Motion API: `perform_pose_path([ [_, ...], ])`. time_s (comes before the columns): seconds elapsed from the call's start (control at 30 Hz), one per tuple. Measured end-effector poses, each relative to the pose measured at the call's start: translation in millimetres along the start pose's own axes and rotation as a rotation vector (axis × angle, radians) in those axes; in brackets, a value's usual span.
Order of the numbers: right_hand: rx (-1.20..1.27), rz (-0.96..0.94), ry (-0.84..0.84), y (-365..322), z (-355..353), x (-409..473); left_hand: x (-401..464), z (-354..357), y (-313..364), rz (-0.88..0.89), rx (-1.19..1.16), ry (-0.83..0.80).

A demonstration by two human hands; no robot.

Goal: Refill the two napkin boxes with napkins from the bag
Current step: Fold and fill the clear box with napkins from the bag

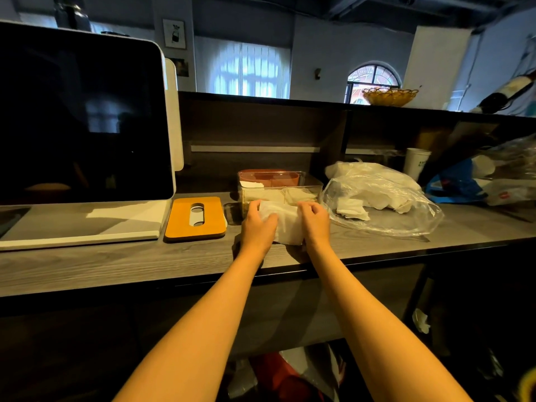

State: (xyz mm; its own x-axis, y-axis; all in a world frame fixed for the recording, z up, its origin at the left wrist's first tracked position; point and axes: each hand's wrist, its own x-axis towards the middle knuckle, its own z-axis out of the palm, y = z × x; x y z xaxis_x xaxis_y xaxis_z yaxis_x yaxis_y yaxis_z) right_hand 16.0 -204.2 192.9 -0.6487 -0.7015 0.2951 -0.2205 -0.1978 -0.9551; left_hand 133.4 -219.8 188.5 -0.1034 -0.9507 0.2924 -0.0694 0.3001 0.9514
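Both hands gripped a stack of white napkins [285, 226] between them: left hand [258, 224] on its left edge, right hand [314, 223] on its right. Just beyond stood the clear napkin box [280, 188], partly filled. Right of it lay the plastic bag [380, 198].

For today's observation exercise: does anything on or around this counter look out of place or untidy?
The wooden lid lies off its box, flat on the counter beside the clear napkin box, which is normal mid-refill. Odder: a crumpled white scrap lies below the counter at right, likely dropped.
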Motion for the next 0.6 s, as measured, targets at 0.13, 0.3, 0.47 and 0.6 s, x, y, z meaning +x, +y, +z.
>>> perform_pose_path([
  [0.13,-0.036,-0.029,-0.073,0.1,2.6,-1.0,0.2,3.1,1.7,-0.024,0.112,0.114],
  [0.3,0.005,0.067,0.006,4.2,0.0,-0.6,6.0,2.0,-1.3,-0.070,0.060,0.135],
  [0.47,-0.026,0.007,-0.078,-2.2,3.2,-3.5,7.9,4.8,-0.5,-0.054,0.044,0.101],
  [0.6,0.034,0.057,-0.079,-1.7,2.6,-2.3,12.8,6.2,0.6,-0.077,0.101,0.195],
])
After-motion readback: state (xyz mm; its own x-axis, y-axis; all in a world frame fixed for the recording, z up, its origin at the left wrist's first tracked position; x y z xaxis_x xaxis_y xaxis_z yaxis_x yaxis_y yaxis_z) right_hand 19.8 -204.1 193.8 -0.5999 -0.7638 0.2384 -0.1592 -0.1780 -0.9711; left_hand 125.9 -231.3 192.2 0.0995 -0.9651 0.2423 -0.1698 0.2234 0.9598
